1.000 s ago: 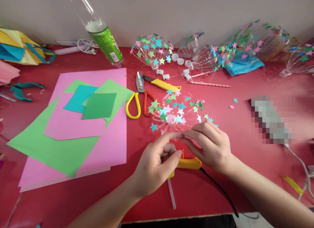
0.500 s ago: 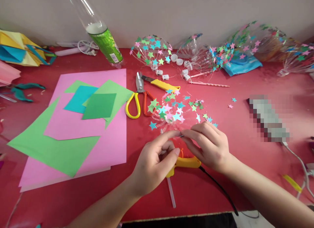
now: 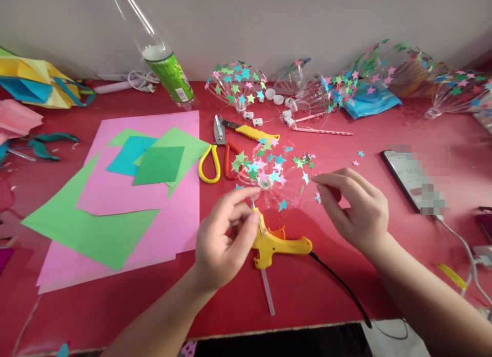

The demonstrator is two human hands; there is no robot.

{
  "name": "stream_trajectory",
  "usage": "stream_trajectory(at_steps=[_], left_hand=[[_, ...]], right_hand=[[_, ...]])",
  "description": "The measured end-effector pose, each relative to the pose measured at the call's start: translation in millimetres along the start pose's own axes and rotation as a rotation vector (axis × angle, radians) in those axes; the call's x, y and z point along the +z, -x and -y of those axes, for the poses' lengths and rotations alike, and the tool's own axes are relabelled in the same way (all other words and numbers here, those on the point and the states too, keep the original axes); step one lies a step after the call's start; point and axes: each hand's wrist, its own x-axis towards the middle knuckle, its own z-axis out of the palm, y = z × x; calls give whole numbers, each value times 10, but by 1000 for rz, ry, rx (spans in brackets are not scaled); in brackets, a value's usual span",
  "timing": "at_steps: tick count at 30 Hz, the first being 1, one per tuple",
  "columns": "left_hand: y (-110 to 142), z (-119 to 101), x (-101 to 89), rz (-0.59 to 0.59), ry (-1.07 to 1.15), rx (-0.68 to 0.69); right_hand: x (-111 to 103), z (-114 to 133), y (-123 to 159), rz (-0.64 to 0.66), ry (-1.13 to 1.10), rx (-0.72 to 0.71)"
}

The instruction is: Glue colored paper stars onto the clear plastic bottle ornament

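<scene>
My left hand [image 3: 225,239] hovers over the nose of a yellow hot glue gun [image 3: 284,244], index finger stretched out and thumb apart, with nothing visible between them. A clear glue stick [image 3: 268,293] sticks out of the gun's rear. To the right, my right hand [image 3: 353,208] has its thumb and index fingertips close together near loose paper stars; anything between them is too small to make out. Beyond my hands lies a clear plastic bottle piece cut into strips [image 3: 265,184], with pink, green and blue stars [image 3: 274,176] on it.
Scissors [image 3: 219,142] and a yellow cutter [image 3: 255,133] lie behind the star piece. Coloured paper sheets [image 3: 184,218] are on the left, a green-labelled bottle [image 3: 169,72] behind them. Star-covered domes [image 3: 236,83] line the wall. A phone [image 3: 409,180] lies right; the gun's black cord [image 3: 342,285] trails to the front edge.
My hands, which met fingertip to fingertip above the glue gun, have parted. The right moved right toward the loose stars, the left slightly left. More of the glue gun and a blue star now show.
</scene>
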Motion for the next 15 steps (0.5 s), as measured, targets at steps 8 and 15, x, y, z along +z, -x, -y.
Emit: stream_trajectory(at_steps=[8,15], left_hand=[[-208,192,-178,-347,-247,221],[-246,323,-132,-182,-130,142]], right_hand=[[-7,34,57,293,-167,51],[125,-50,64,274,-155,43]])
